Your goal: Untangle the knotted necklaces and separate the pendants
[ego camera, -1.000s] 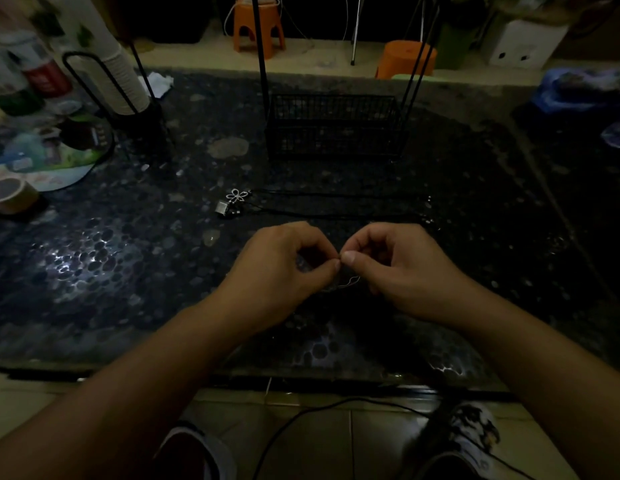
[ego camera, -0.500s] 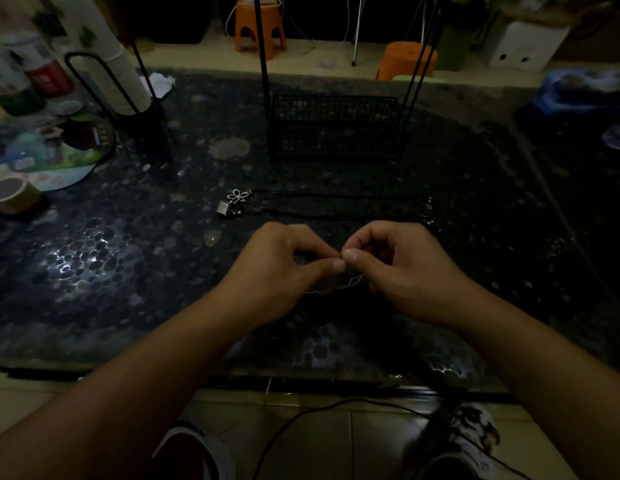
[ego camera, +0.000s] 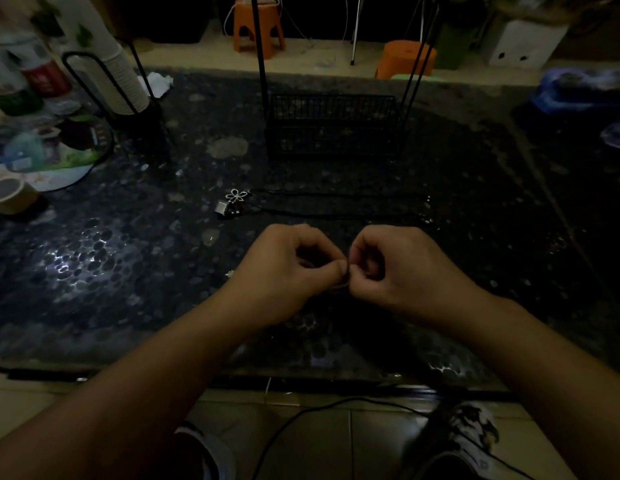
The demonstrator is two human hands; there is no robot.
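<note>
Since earlier: hands closer, fingertips now touching, chain loop below mostly hidden. Left hand (ego camera: 287, 268) and right hand (ego camera: 402, 268) each in pinching grip on knot (ego camera: 343, 287), above tabletop (ego camera: 135, 271) at 6 o'clock. Flower pendant (ego camera: 236, 195) at 11 o'clock. Step: picking knot; next likely needs gentle pull apart.

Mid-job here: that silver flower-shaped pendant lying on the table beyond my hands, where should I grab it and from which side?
Probably pinch the silver flower-shaped pendant by its petal edges, coming from above and from its left. It lies flat on the dark pebble-patterned table, so only a top-down pinch gets under it. Its dark cord trails off to the right and a small square silver pendant sits just nearer you, so the left side looks freest.
</note>
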